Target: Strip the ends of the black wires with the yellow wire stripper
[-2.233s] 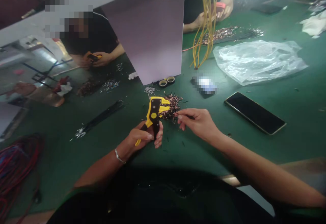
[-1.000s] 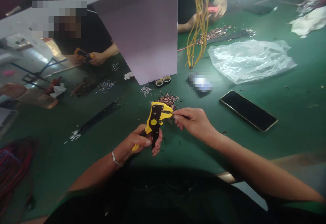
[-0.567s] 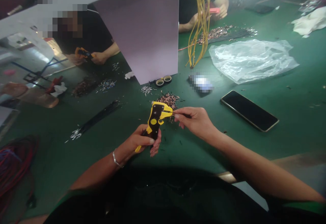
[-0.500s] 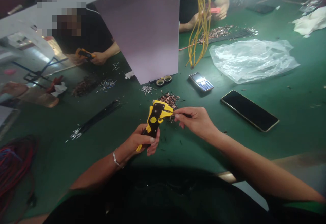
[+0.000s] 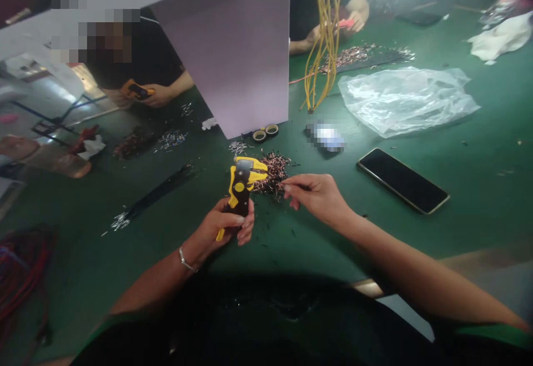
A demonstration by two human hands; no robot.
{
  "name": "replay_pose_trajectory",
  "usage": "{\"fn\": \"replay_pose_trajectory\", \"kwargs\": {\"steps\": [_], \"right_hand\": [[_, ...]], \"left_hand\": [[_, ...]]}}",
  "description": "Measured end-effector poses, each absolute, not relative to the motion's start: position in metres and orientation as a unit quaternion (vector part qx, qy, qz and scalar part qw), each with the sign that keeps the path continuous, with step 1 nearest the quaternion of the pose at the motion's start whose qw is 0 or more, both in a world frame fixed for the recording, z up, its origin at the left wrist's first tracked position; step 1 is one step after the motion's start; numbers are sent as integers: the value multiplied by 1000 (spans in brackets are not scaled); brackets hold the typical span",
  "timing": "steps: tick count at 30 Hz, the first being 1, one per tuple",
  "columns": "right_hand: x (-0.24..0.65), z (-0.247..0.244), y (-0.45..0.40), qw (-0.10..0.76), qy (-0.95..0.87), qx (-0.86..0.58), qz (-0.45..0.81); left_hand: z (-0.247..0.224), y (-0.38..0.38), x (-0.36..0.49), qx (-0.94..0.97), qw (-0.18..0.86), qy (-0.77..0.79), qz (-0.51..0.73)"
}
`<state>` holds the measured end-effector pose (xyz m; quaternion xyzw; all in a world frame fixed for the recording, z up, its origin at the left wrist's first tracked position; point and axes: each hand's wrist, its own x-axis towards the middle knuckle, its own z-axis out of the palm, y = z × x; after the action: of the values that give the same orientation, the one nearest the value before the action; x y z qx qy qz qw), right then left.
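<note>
My left hand (image 5: pixel 233 222) is wrapped round the handles of a yellow and black wire stripper (image 5: pixel 241 184), its jaws pointing right and parted. To the right of those jaws, my right hand (image 5: pixel 310 191) pinches a short, thin wire (image 5: pixel 283 183) between thumb and fingertips. A gap lies between the jaws and the wire's tip. Behind and below both sits a pile of copper-ended wire bits (image 5: pixel 275 166) on the green table (image 5: pixel 266 260). Much of the wire is hidden in my fingers.
A smartphone (image 5: pixel 403 180) lies on the right, with a clear plastic bag (image 5: pixel 403 99) beyond it. Two tape rolls (image 5: pixel 265 133) sit by the pale panel (image 5: pixel 233 60). Black wires (image 5: pixel 154 194) lie left. Co-workers' hands (image 5: pixel 156 94) hold a tool across the table.
My left hand and the wire stripper have moved left, away from my right hand. The jaws, earlier at the wire's tip, now stand apart from it.
</note>
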<state>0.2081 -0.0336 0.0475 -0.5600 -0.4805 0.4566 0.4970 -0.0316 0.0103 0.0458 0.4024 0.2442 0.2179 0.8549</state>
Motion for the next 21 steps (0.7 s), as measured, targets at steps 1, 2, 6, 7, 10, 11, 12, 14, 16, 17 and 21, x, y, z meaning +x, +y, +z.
{"fn": "replay_pose_trajectory", "kwargs": {"steps": [1, 2, 6, 7, 10, 11, 12, 14, 16, 17, 21], "right_hand": [[208, 48, -34, 493, -483, -559, 460], [208, 48, -35, 489, -484, -559, 463], [206, 48, -38, 468, -489, -553, 485], [205, 47, -39, 461, -492, -548, 494], [202, 46, -41, 440, -500, -538, 516], [202, 46, -41, 438, -499, -538, 519], [201, 46, -41, 439, -496, -538, 521], [202, 47, -41, 449, -487, -539, 521], [203, 49, -40, 460, -481, -537, 518], [203, 50, -40, 464, -479, -537, 517], [205, 52, -39, 487, -465, -540, 505]], "left_hand": [[46, 10, -31, 401, 854, 245, 222], [46, 11, -31, 402, 853, 244, 226], [46, 11, -28, 430, 823, 257, 269], [45, 11, -27, 437, 815, 263, 277], [43, 12, -27, 444, 814, 260, 269], [42, 12, -28, 443, 820, 252, 260], [42, 12, -28, 442, 827, 242, 251], [41, 12, -28, 439, 838, 222, 235], [41, 12, -28, 433, 849, 208, 220], [42, 12, -28, 430, 854, 203, 212], [42, 12, -29, 420, 867, 191, 185]]}}
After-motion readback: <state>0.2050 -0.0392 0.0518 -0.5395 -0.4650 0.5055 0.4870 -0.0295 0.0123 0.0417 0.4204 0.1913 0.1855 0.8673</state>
